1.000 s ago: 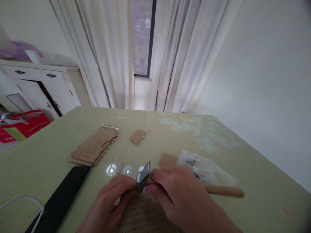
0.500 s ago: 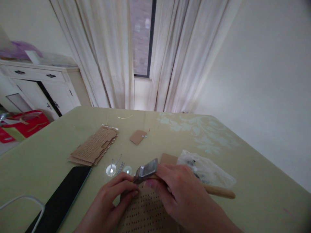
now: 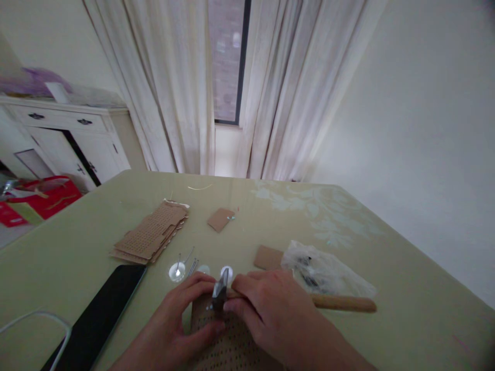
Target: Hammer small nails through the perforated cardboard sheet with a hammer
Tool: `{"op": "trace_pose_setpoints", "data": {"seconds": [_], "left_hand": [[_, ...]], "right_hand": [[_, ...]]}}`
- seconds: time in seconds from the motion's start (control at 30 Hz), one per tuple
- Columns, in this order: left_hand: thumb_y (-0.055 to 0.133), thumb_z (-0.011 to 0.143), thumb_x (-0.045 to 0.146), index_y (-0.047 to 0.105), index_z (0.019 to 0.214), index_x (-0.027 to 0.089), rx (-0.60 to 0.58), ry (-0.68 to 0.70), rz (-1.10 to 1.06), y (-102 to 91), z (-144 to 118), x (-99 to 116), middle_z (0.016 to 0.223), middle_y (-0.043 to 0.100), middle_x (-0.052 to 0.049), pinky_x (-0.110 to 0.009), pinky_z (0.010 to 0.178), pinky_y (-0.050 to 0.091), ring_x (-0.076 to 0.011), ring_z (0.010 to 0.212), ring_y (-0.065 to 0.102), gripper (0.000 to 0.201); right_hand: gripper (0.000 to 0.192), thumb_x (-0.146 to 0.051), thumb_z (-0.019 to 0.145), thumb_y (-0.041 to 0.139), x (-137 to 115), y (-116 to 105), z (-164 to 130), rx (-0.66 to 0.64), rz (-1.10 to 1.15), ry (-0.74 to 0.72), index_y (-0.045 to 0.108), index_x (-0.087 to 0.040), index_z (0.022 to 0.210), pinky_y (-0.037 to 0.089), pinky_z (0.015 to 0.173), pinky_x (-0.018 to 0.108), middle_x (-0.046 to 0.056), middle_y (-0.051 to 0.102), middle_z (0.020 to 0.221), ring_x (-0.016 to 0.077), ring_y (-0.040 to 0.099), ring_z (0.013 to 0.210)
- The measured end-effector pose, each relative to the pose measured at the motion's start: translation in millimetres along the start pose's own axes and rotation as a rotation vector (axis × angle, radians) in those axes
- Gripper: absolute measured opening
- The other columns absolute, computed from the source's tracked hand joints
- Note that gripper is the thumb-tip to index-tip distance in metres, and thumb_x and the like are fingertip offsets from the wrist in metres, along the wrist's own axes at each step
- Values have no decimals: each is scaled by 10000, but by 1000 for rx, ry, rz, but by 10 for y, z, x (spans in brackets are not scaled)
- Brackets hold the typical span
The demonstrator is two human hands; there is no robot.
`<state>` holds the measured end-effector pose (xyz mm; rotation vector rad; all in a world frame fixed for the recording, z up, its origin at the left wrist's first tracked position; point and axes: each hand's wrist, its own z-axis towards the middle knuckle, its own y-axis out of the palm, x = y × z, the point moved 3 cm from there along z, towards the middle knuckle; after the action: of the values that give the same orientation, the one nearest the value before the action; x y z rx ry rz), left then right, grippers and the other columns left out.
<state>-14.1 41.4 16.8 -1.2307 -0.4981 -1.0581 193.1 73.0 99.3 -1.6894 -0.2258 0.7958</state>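
Observation:
My right hand grips a small hammer near its metal head; the wooden handle sticks out to the right. The head rests down on a perforated cardboard sheet at the table's near edge. My left hand lies on the sheet's left side, fingertips pinched right beside the hammer head. What they pinch is too small to see.
On the green table lie a stack of perforated cardboard, two small cardboard pieces, loose nails and round discs, a crumpled clear plastic bag and a black tablet with a white cable.
The hammer head rose off the sheet half a second ago and has come back down onto it. My left hand stayed beside it.

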Motion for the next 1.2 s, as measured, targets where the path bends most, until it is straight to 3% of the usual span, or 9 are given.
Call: {"op": "trace_pose_setpoints", "data": {"seconds": [0.2,0.4,0.77,0.9,0.97,1.07,1.2], "left_hand": [[872,792,336,814,1217,330,39,-99,118,13,-120,-195,1211,849,-30,-384,924,683,-321,1091,804,429],[829,836,338,832,1152,335,-28,-95,15,59,-56,-124,1125,865,-9,-311,868,679,-280,1005,816,316],[863,818,401,820,1231,316,-103,-191,-48,45,-139,-178,1223,843,-39,-349,953,663,-310,1122,793,424],[644,1006,471,809,1209,294,-44,-233,-101,-76,-25,-364,1180,845,-49,-327,919,654,-270,1099,795,316],[543,1047,511,805,1116,260,19,-282,16,-139,40,-534,1084,845,-60,-331,890,645,-259,1014,801,369],[548,1005,496,773,1051,227,79,-330,332,-164,95,-756,1025,818,-77,-348,829,624,-258,898,792,354],[530,985,381,737,1020,209,69,-339,500,-69,113,-890,1045,774,-103,-366,793,589,-260,870,771,271]], "right_hand": [[186,-379,1088,616,32,-15,13,80,79,21,739,-260,1017,424,752,306,13,820,965,224,759,869],[256,-444,1074,630,6,8,-6,-25,-53,11,739,-253,944,364,681,317,15,800,898,241,743,806],[253,-424,1038,651,115,-103,-176,-122,-110,76,748,-255,876,340,652,330,26,813,835,258,765,785],[270,-438,1038,653,99,-96,-160,-124,-92,83,760,-247,879,377,670,330,36,821,856,266,773,803],[266,-433,1034,662,98,-104,-157,-131,-85,91,767,-246,877,395,684,331,38,823,859,271,778,814],[267,-428,1031,670,101,-114,-162,-127,-79,93,764,-243,864,415,700,332,38,821,852,272,781,826],[273,-435,1034,670,112,-104,-163,-127,-68,89,768,-239,870,426,703,326,40,821,850,263,777,818]]}}
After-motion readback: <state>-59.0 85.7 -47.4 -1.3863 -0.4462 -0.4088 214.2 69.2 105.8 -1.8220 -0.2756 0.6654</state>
